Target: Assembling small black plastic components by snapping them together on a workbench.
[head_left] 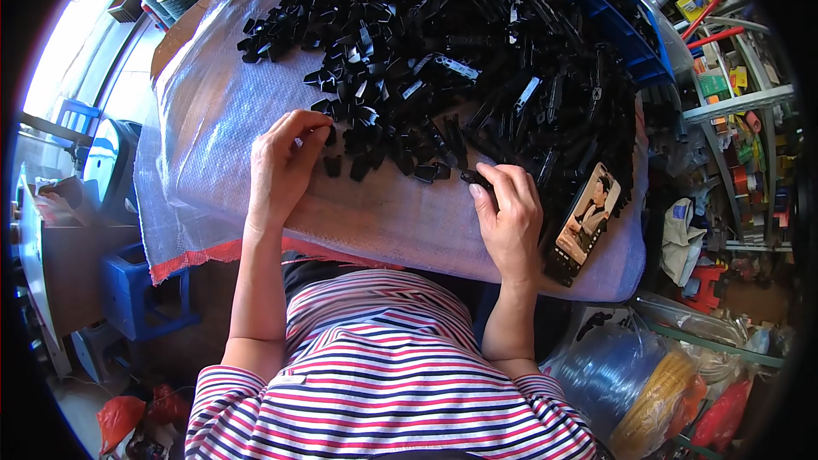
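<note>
A large heap of small black plastic pieces (409, 43) covers the far part of a white woven sheet (204, 128), with short clip-like pieces on the left and longer narrow ones on the right. At the heap's near left edge, my left hand (285, 162) has thumb and fingertips pinched together; dark pieces beside the fingertips hide whether it holds one. My right hand (511, 217), nearer the middle, pinches the end of a black plastic part (474, 177) between thumb and forefinger. Loose short pieces lie on the sheet between the hands.
A phone (586, 215) with a picture of a person on it lies at the right of the sheet. Behind the heap stands a blue plastic crate (618, 21). Blue stools (141, 290) are at the left, bagged goods (630, 375) at lower right, and crowded shelves (741, 111) beyond.
</note>
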A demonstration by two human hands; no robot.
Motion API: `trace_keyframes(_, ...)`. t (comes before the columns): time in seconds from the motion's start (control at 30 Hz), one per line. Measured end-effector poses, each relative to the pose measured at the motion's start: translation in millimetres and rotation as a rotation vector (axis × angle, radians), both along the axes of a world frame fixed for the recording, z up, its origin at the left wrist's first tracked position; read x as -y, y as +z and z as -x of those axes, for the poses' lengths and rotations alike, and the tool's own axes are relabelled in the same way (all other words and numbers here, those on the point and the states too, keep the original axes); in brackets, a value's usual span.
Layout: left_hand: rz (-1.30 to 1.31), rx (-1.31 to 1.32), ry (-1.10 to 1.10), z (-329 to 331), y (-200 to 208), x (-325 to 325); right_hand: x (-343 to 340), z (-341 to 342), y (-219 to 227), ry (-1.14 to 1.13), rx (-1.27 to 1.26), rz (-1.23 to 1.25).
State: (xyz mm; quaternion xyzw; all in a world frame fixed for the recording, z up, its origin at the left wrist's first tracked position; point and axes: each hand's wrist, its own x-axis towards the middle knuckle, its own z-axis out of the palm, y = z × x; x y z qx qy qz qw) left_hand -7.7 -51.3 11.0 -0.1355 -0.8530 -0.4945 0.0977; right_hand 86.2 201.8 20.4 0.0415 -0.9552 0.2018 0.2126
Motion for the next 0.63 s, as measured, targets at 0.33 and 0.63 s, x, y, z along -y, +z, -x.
trace_keyframes(0.33, -0.008, -0.015, -0.009, 0.8, -2.4, 1.1, 0.0, -0.3, -0.5, -0.012, 0.008, 0.003)
trace_keyframes(0.63, -0.004, 0.047, 0.007, -0.8, 1.4, 1.0, 0.3, -0.2, 0.9, -0.015, 0.035, 0.012)
